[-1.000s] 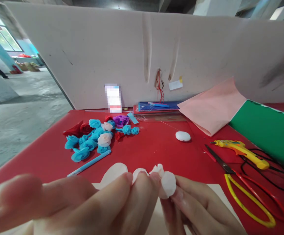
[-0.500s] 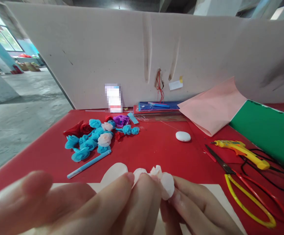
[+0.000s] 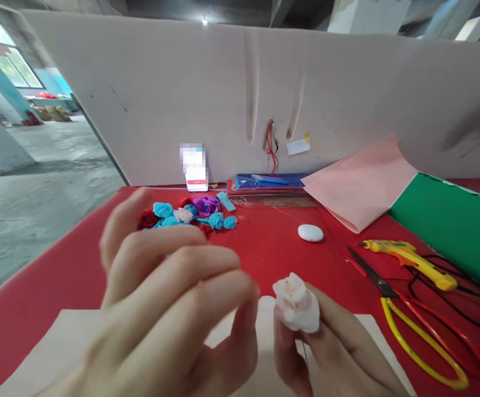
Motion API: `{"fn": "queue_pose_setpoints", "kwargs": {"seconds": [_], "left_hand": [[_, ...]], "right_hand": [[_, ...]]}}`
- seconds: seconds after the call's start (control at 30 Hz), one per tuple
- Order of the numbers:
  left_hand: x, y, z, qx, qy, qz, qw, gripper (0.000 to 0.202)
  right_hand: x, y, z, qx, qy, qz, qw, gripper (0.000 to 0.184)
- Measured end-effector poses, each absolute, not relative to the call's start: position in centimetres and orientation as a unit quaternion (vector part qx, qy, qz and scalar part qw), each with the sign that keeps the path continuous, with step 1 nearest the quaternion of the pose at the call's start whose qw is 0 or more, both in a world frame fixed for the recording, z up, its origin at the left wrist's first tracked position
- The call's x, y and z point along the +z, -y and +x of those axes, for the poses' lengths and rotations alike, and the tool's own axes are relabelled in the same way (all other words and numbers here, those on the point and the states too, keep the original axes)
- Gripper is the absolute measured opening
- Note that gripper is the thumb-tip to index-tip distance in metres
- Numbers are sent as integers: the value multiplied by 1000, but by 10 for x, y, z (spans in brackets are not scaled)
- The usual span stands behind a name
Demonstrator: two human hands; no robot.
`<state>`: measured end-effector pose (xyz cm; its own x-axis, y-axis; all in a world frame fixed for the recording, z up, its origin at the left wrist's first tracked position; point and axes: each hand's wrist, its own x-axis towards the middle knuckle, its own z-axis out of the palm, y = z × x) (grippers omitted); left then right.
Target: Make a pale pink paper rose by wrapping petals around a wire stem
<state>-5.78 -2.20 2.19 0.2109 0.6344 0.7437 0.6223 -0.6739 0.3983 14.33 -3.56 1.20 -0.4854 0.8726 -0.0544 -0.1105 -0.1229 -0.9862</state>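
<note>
Table's [image 3: 49, 264] L edge runs alongside floor [image 3: 68, 149]. Paper [image 3: 53, 342] juts out L of wrist. L hand [image 3: 169, 309]: fingers curled, tips hidden, can't tell if holding; part-covers blooms [image 3: 184, 215]. Gap btwn hands. R hand [image 3: 343, 342] pinches white flower [image 3: 296, 306], bloom up, red tabletop beyond. Scissors [image 3: 386, 290] & glue gun [image 3: 415, 262] to R, apart from hand.
</note>
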Motion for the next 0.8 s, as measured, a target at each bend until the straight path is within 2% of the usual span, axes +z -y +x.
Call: {"fn": "queue_pose_setpoints", "kwargs": {"seconds": [0.03, 0.07, 0.17, 0.33, 0.53, 0.8], "left_hand": [[31, 20, -43, 507, -377, 774, -52, 25], [37, 19, -31, 488, -372, 789, -34, 22], [40, 18, -15, 452, -362, 812, 72, 17], [30, 17, -12, 474, -358, 784, 182, 13], [26, 18, -10, 465, -369, 775, 216, 13], [28, 19, -9, 482, -356, 774, 208, 14]], "right_hand": [[10, 35, 142, 648, 556, -347, 389, 41], [8, 33, 141, 627, 563, -347, 411, 41], [3, 27, 139, 564, 583, -344, 473, 36], [-7, 20, 141, 491, 637, -349, 481, 27], [-17, 17, 148, 376, 709, -306, 512, 19], [-15, 12, 146, 293, 745, -284, 527, 24]]}}
